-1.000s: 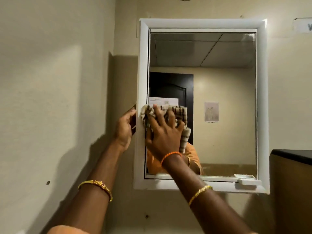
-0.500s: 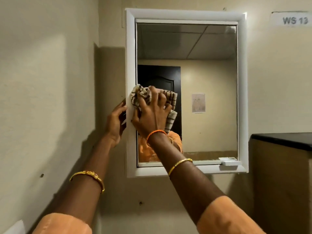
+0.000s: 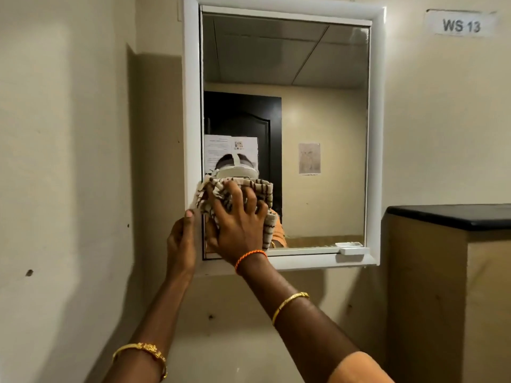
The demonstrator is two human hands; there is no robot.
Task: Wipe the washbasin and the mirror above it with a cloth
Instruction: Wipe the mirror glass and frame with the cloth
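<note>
A white-framed mirror hangs on the beige wall. My right hand presses a cream cloth with brown stripes flat against the glass at its lower left corner, fingers spread over it. My left hand grips the outer left edge of the mirror frame, thumb up against the frame. The washbasin is out of view.
A cabinet with a black top stands close at the right, beside the mirror. A small white soap tray sits on the frame's lower right ledge. A "WS 13" label is on the wall. The side wall is close at the left.
My right hand has slid the cloth down the left side of the glass toward the lower corner. My left hand has moved down the frame's edge with it. The view has shifted left.
</note>
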